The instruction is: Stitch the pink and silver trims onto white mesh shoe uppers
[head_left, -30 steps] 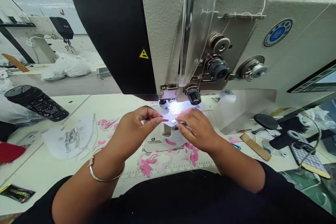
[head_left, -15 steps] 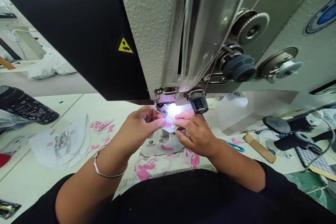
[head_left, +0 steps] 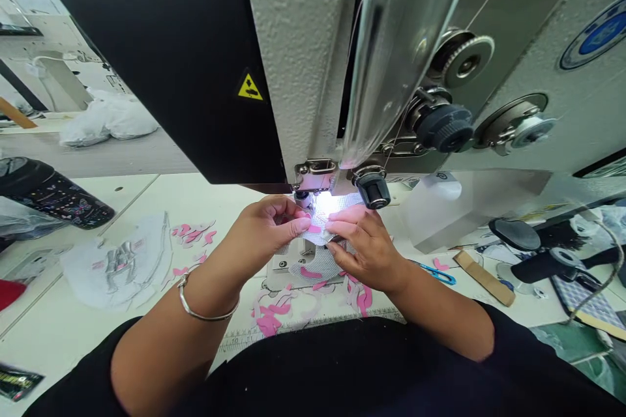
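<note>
Under the lit head of a sewing machine (head_left: 315, 176), both hands grip a piece of light, textured fabric (head_left: 319, 238) bearing a pink patch (head_left: 312, 229). My left hand (head_left: 274, 225) pinches its left side between thumb and fingers. From the right, my right hand (head_left: 364, 241) has closed fingers on the other side, and something small and dark shows near its fingertips, too small to name. Bright lamp glare washes out the needle area. More of the light fabric (head_left: 325, 266), with a curved pink patch (head_left: 311, 273), hangs below over the machine's plate.
Pink and white scraps (head_left: 268, 320) lie along a ruler strip (head_left: 239, 340) at the table's front edge. A white fabric piece (head_left: 117, 267) and a dark bottle (head_left: 53, 192) are at the left. Blue-handled snips (head_left: 439, 273) and a brown strip (head_left: 484, 277) lie to the right.
The camera view has shifted slightly, so the machine head appears a little to the right. Both hands keep nearly the same place and hold on the fabric.
</note>
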A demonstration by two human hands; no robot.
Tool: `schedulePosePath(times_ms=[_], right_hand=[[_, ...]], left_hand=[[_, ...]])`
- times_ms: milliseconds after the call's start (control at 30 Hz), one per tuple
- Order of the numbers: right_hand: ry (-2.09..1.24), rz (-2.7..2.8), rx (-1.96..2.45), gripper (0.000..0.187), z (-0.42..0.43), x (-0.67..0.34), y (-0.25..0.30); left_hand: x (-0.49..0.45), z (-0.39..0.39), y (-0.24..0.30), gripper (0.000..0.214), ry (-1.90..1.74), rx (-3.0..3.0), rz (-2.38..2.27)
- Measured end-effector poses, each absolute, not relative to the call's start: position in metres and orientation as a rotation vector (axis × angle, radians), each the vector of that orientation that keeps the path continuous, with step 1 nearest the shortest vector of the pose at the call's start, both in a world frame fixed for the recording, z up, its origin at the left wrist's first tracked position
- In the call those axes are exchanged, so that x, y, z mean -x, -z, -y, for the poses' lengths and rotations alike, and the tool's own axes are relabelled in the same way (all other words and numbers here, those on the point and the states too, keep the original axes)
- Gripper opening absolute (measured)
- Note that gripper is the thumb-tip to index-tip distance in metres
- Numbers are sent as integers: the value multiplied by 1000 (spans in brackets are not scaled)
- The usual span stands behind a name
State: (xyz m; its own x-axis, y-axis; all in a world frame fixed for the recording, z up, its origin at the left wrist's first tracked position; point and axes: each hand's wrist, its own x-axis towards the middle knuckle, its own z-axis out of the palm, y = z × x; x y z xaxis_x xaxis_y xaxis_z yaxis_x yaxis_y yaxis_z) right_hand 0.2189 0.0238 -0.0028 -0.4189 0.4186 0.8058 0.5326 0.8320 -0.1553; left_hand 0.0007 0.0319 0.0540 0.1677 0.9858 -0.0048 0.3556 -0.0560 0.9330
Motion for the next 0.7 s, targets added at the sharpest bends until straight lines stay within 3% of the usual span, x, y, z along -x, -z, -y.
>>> schedulePosePath(times_ms=[700], right_hand=[[269,2053,797,32,-24,-212,6]], left_hand=[[-1,-31,-48,27,-926,-1506,-1248]])
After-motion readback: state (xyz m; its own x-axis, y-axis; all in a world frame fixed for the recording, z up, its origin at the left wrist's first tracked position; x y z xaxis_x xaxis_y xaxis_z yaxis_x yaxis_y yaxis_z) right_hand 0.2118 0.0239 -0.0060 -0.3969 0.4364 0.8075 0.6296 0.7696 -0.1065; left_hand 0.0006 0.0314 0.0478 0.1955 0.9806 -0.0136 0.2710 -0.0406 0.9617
